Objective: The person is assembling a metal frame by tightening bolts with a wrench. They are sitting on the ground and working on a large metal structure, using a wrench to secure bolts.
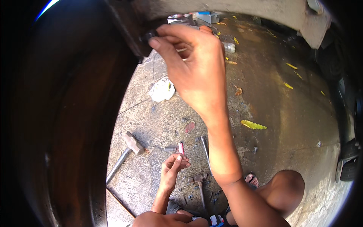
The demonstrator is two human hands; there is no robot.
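My right hand (194, 56) is raised at the top with thumb and forefinger pinching a small dark round piece (149, 36), which looks like a nut or bolt head. That piece sits against the lower end of a dark metal part (130, 28); its far side is hidden. Lower down, my left hand (173, 170) has its fingers curled and the thumb pressed over them; whatever they hold is too small to make out. Just beyond its fingertips shows a pink and white stick-like thing (181, 148), and I cannot tell whether they touch. Beside that lies a grey socket (171, 149).
A sledgehammer (133, 143) lies at left on the concrete, a smaller hammer (199, 185) between my feet, and a long-handled wrench (204, 149) by my right forearm. A white crumpled bag (162, 90) and a plastic bottle (229, 47) lie farther off. A large dark rusty surface (72, 125) fills the left.
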